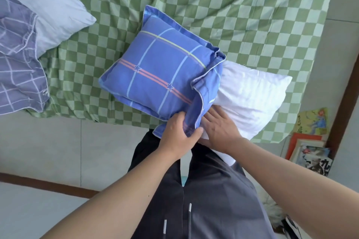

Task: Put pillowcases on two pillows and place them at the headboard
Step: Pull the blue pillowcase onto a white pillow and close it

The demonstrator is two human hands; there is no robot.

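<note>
From the head view, we have the white pillow lying across the near edge of the bed, its long axis running from about ten o'clock to four o'clock. Roughly half of it sits inside the blue pillowcase; the bare half sticks out toward three o'clock.

Our left hand grips the bunched mouth of the pillowcase at its near corner, fingers curled round the fabric. Our right hand lies just beside it at three o'clock, fingers fairly straight and pressed against the pillow right at the opening, holding nothing that we can see.

So the move we judge to be next, drawing the case over the rest, runs toward three to four o'clock, away from the left hand and past the right. The right hand is nearer the uncovered end. That end lies close to the bed's near edge (it could slide off if tugged hard), while the checked sheet toward twelve o'clock offers open room.

At ten o'clock, well apart, a second pillow in pale blue lies beside a grey checked cloth (whether that is its pillowcase we cannot tell). Books lean on the floor at four o'clock.
</note>
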